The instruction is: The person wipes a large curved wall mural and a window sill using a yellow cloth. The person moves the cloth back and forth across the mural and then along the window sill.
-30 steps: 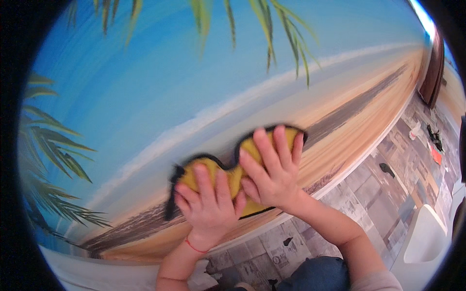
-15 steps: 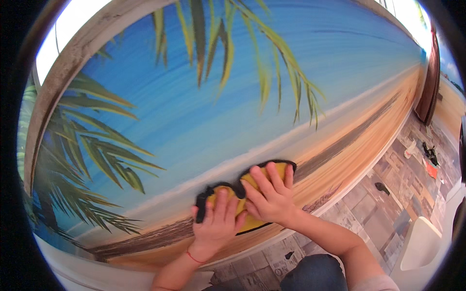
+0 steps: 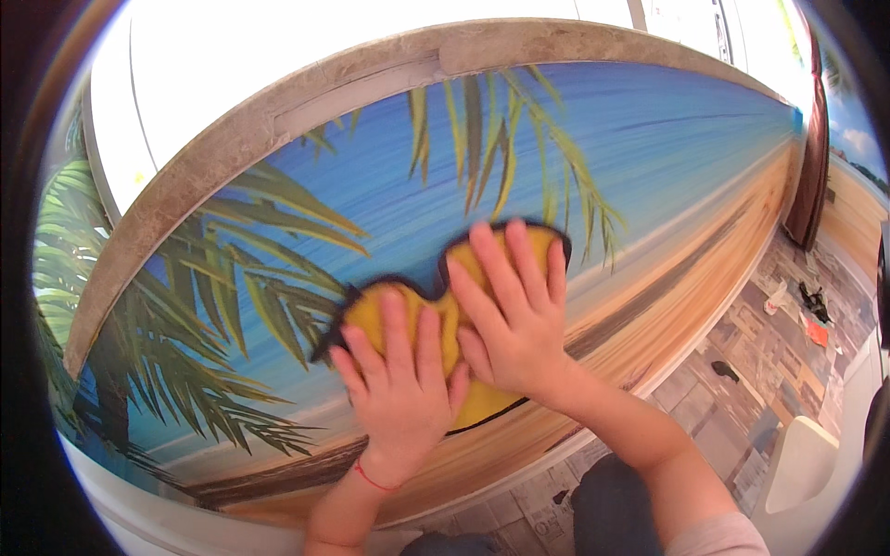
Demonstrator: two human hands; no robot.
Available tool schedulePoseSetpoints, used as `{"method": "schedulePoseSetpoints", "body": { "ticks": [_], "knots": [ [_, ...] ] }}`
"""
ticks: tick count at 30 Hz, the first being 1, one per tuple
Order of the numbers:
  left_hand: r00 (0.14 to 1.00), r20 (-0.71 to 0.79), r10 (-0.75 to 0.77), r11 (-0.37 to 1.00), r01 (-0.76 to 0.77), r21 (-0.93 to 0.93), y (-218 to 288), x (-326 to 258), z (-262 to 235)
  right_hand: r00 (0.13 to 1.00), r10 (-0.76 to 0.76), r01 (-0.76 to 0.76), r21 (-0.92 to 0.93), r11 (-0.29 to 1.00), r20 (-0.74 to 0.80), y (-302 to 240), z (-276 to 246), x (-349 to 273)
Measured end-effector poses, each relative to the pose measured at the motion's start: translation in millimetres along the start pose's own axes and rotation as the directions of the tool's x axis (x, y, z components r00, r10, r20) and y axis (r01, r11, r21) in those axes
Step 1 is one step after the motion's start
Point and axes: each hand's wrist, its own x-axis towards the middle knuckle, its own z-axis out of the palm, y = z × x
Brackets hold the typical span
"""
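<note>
A yellow two-lobed piece with a black border (image 3: pixel 482 405), shaped somewhat like a heart, is against the painted wall panel (image 3: pixel 677 176). My left hand (image 3: pixel 399 394) lies on its left lobe, fingers stretched out and spread. Flat on the right lobe rests my right hand (image 3: pixel 519 320), its fingers also extended. Both palms hide much of the yellow surface, and neither hand grips an edge. What the piece is made of, I cannot tell. A thin red string (image 3: pixel 374 478) circles my left wrist.
Above the panel, painted with palm leaves, sea and sand, runs a stone-look sill (image 3: pixel 519 42) under bright windows. A dark red curtain (image 3: pixel 812 185) hangs at the right. Small scraps, including an orange one (image 3: pixel 816 334), lie on the patterned floor (image 3: pixel 714 408) near a white rounded object (image 3: pixel 803 463).
Both hands have moved up the painted panel together with the yellow piece. It now overlaps the painted sea and leaf tips. The view has tilted up, showing more sill and window.
</note>
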Motion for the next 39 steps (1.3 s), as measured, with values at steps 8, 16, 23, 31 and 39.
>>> {"method": "schedulePoseSetpoints", "body": {
  "ticks": [8,16,23,31,39],
  "knots": [
    [0.998,-0.042,-0.036,0.996,0.032,-0.081,27,12,4,0.978,-0.195,0.196,-0.011,0.98,0.073,35,-18,8],
    [0.987,-0.135,-0.09,0.991,0.076,-0.109,99,113,5,0.984,-0.133,0.133,-0.015,0.991,-0.115,131,-53,48],
    [0.999,-0.024,0.038,0.998,-0.039,-0.039,180,64,44,0.998,-0.055,0.055,0.006,0.998,0.025,183,-69,-44],
    [0.983,-0.137,-0.122,0.993,0.121,-0.012,187,163,27,0.988,-0.098,0.107,0.074,0.992,-0.116,232,-85,28],
    [0.996,-0.046,-0.074,0.997,0.074,-0.006,238,139,49,0.998,0.045,-0.045,0.02,0.999,-0.038,260,-97,-22]
  ]
}}
